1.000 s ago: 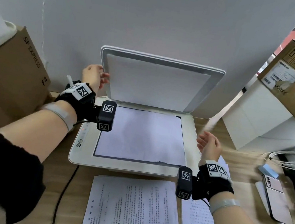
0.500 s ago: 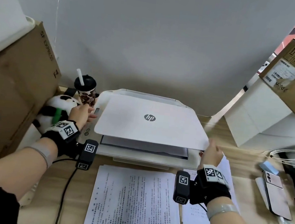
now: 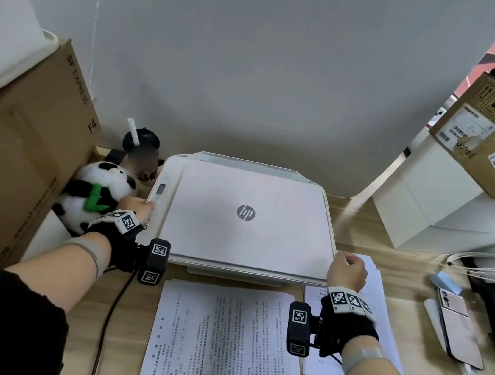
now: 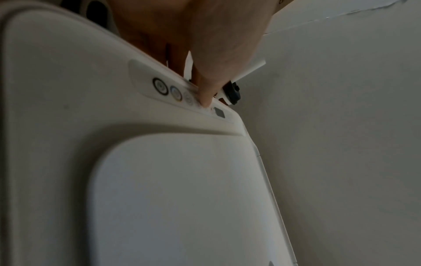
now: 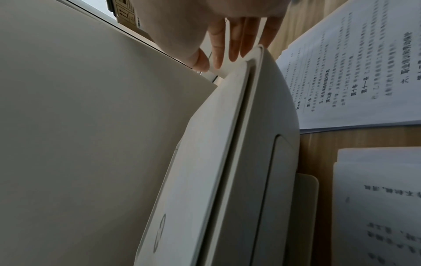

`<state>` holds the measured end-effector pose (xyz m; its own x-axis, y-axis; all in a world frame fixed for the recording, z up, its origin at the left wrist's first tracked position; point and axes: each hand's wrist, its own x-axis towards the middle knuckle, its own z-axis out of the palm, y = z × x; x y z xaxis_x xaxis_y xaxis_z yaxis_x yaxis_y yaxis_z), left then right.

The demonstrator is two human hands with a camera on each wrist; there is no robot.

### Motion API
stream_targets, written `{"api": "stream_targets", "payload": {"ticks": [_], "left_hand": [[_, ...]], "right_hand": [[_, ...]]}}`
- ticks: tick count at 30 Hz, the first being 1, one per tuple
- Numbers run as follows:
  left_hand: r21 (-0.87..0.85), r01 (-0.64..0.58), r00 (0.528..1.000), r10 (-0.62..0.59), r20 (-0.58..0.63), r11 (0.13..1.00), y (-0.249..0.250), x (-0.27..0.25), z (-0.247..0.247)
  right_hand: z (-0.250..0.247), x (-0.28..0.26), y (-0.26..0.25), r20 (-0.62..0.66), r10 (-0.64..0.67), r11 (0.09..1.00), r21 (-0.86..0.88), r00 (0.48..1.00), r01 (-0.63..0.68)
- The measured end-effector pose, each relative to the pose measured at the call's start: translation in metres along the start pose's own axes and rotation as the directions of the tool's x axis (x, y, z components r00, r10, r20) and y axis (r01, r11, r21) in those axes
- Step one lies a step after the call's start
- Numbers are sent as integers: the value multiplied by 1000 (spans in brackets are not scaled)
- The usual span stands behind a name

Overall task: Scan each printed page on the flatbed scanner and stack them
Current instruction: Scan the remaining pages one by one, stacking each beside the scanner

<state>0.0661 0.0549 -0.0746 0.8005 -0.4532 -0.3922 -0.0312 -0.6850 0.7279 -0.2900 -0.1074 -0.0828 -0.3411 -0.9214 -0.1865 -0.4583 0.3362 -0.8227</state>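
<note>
The white flatbed scanner [image 3: 247, 228] sits mid-desk with its lid [image 4: 182, 198] down flat, so the page inside is hidden. My left hand [image 3: 136, 205] reaches onto the control strip [image 3: 157, 198] at the scanner's left edge. One fingertip [image 4: 205, 97] presses the strip just past the round buttons [image 4: 160, 86]. At the lid's front right corner, my right hand [image 3: 348, 270] rests its fingertips [image 5: 234, 54] on the edge and holds nothing. One stack of printed pages [image 3: 226, 347] lies in front of the scanner. Another stack [image 3: 377, 284] lies under my right wrist.
A panda plush [image 3: 99, 194] and a cup with a straw [image 3: 141, 149] stand left of the scanner, against a big cardboard box [image 3: 21, 144]. On the right are a white box [image 3: 426, 193], a coiled cable [image 3: 486, 266] and a phone [image 3: 457, 325]. A black cord [image 3: 109, 310] crosses the desk front left.
The lid went from upright to fully down. My left hand left the lid's edge and moved to the control strip. My right hand followed the lid's front right corner down.
</note>
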Motion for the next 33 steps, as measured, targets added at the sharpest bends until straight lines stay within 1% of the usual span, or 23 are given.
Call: {"api": "stream_targets", "payload": {"ticks": [4,7,10,12,14,16,20,23,25,28,33], "left_hand": [[32,-5,1000,5,-8,999,1,-1,-1],[56,46,999,-46,8,997,6,-1,-3],[82,40,999,-40,3,996,6,-3,-1],[80,3,999,1,-52,997,0,-3,4],[116,-30,997,37,-62,993,-4,-11,11],[115,-59,993,70,-92,992,-9,-17,13],[126,-53,977,78,-199,991,-24,-27,16],[89,-40,968,60,-244,995,-36,-39,21],[30,-61,962,67,-265,998,-43,-45,28],[-68,-97,942,70,-328,993,-50,-58,39],[-158,-96,910,22,-414,983,-53,-77,60]], "right_hand": [[2,2,5,46,14,1000,23,999,-15],[2,3,10,79,23,999,44,997,-27],[1,2,15,102,35,996,81,994,-43],[-2,-2,15,111,32,993,111,993,-45],[-5,-7,18,117,33,991,125,993,-48],[-7,-11,23,117,29,993,112,993,-42],[-3,-17,37,113,2,995,99,994,-13],[-1,-23,42,103,-29,996,92,994,20],[-1,-25,43,106,-45,995,92,993,35],[-2,-27,45,114,-77,993,99,990,66],[-4,-31,52,115,-143,985,109,983,131]]}}
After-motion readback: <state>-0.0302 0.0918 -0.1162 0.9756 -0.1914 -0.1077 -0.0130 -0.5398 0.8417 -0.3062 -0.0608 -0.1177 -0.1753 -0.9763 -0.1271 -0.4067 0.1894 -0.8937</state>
